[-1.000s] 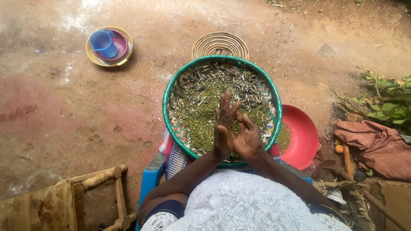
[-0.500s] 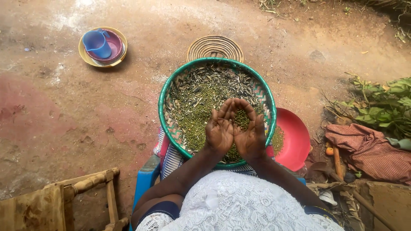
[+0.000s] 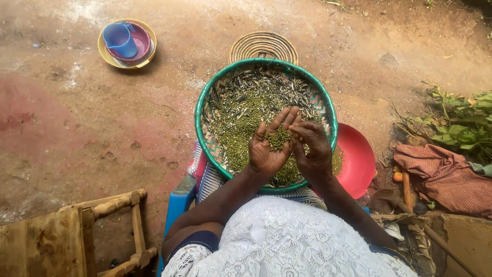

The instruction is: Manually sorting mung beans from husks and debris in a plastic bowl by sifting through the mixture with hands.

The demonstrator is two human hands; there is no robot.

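**Green grains cupped, husks left in the tray**

Since half a second ago the left hand (image 3: 266, 149) has turned palm up, fingers spread, cupping small green grains (image 3: 278, 138). Right hand (image 3: 313, 149) fingers pinch at them. Over the round green-rimmed woven tray (image 3: 201, 102), much dark husk remains unsorted, I judge.

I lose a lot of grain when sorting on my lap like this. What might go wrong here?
1. The left hand is cupped, palm up, holding small green beans with the right hand picking at them; beans may slip between the fingers, though most would probably land back in the woven tray.
2. The tray rests on the lap, tilted toward the red bowl; a knee shift might spill beans and husks onto the dirt ground.
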